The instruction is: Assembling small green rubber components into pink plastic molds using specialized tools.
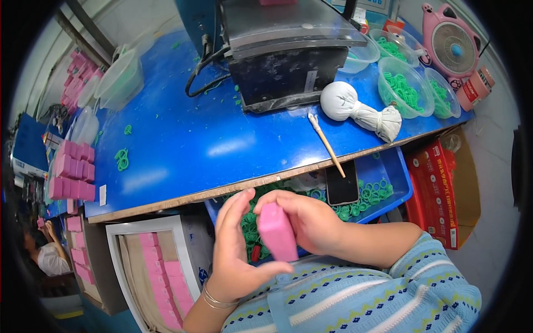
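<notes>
In front of my body, over a blue tray (pixel 410 183) of green ring-shaped pieces (pixel 360 204), I hold a pink block (pixel 277 236) tilted upright. My right hand (pixel 312 219) has its fingers wrapped round the block's upper and right side. To its left, my left hand (pixel 227 241) has its fingers stretched up and its thumb out below, apart from one another. The left thumb passes close to the block's lower face; whether it touches cannot be made out. More green pieces show between the left hand and the block, beside a small red thing (pixel 255 253).
A blue table (pixel 183 139) carries a black metal machine (pixel 286 77), a tied white cloth pouch (pixel 361 110), a thin stick (pixel 327 145) and clear bowls (pixel 405 89) of green pieces. A phone (pixel 342 183) lies over the tray. Pink blocks are stacked (pixel 72 172) left and lined in a white-framed box (pixel 158 277).
</notes>
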The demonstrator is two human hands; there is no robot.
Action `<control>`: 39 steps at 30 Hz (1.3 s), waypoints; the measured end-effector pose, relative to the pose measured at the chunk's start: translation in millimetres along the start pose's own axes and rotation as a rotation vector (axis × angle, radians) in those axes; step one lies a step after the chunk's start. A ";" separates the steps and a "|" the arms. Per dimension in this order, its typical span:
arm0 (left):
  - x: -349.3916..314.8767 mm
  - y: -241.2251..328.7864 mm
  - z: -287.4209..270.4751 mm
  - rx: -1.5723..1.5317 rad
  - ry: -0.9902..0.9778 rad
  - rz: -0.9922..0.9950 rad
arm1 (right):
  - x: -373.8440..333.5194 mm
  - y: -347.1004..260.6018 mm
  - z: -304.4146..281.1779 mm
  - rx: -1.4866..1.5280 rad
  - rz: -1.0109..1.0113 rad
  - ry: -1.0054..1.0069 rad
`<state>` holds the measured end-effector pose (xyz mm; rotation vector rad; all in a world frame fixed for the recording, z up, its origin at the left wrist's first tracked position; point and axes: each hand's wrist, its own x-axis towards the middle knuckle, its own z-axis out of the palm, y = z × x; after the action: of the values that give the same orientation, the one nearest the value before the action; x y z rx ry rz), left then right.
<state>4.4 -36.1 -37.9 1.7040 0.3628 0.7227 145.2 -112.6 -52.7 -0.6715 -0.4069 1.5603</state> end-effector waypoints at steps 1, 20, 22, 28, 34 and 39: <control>2.3 6.2 2.6 0.090 -0.044 -0.007 | 4.9 1.9 -7.3 0.265 0.120 -0.085; 34.8 18.4 -29.7 1.113 0.329 0.474 | -5.1 -71.2 9.3 -0.564 -0.365 0.043; 48.9 26.2 -45.5 1.225 0.199 0.325 | 1.3 -108.7 6.2 -0.384 -0.417 0.190; 63.4 25.4 -57.9 1.137 -0.051 0.030 | 13.8 -184.4 -7.9 -0.287 -0.312 0.207; 66.2 11.0 -57.0 1.075 0.002 -0.057 | -1.9 -174.1 -1.9 -0.354 -0.229 0.131; 65.4 3.4 -62.5 0.940 0.059 -0.153 | -43.0 -125.2 0.9 -0.224 -0.254 -0.099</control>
<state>13.7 49.4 -9.5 2.4895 0.9710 0.5073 241.7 -141.0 33.5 -0.6861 -0.7213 1.3208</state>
